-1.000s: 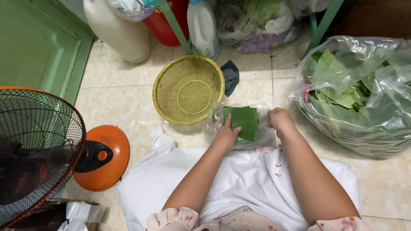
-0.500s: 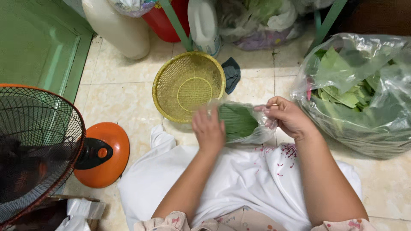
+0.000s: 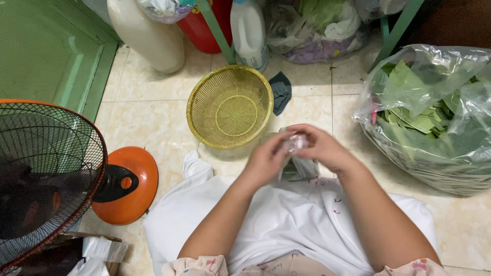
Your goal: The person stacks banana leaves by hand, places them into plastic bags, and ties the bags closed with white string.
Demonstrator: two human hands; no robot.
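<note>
My left hand point(image 3: 265, 161) and my right hand point(image 3: 320, 146) meet above my lap, both closed on the gathered top of a small clear plastic bag point(image 3: 296, 153). The bag hangs down between the hands and dark green leaves show dimly through its lower part. Just beyond the hands an empty yellow woven basket point(image 3: 229, 107) sits on the tiled floor. A white cloth point(image 3: 286, 220) covers my lap under the hands.
A large clear bag of green leaves point(image 3: 432, 115) lies at the right. An orange-based fan point(image 3: 48, 174) stands at the left. A dark cloth point(image 3: 280, 92), a white bottle point(image 3: 249, 30), a cream jug point(image 3: 148, 36) and a red container point(image 3: 204, 25) stand behind the basket.
Both hands rose from the leaf packet, which lay flat in its bag, and came together, gathering the bag's mouth; the leaves now hang mostly hidden below the hands.
</note>
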